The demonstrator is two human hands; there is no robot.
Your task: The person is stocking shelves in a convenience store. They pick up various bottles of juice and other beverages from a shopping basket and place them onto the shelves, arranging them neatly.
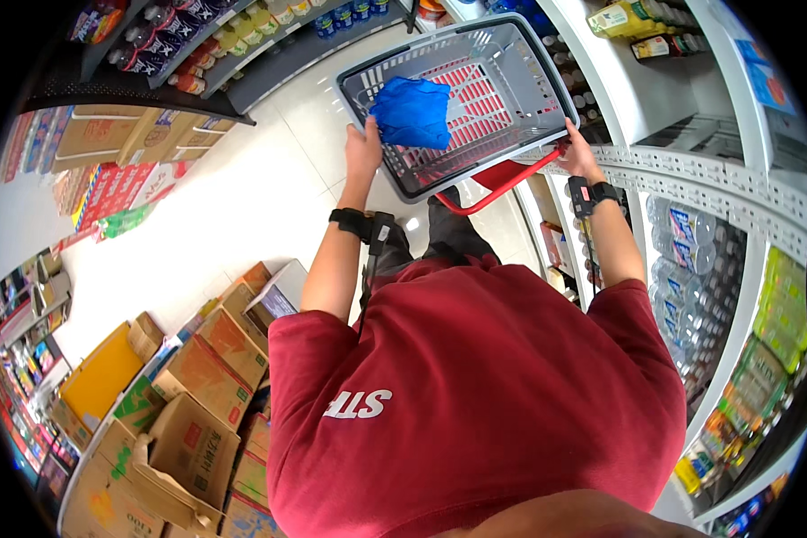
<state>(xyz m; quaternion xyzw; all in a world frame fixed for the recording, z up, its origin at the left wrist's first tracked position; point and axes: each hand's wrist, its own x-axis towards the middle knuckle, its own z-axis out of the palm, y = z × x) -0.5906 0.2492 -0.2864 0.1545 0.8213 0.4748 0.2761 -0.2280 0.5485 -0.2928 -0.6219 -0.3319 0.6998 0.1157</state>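
Note:
A grey plastic shopping basket [531, 121] is held in front of me, tilted, with red slats showing at its bottom. My left hand [364, 156] grips its left rim near the close corner, thumb over the edge. At the right corner, my right hand [580, 153] has hold of the rim, its fingers partly hidden below, close to the end of a red tubular handle [494, 197]. A crumpled blue fabric piece, perhaps a folded bag [413, 111], lies inside the left part of the basket. Both wrists carry black strapped devices.
Shelves of bottled drinks [262, 23] stand ahead on the left. White shelving [645, 101] with bottles runs close along my right. Open cardboard boxes [195, 437] are piled at my lower left, and stacked cartons [124, 195] stand beyond the pale tiled floor [242, 181].

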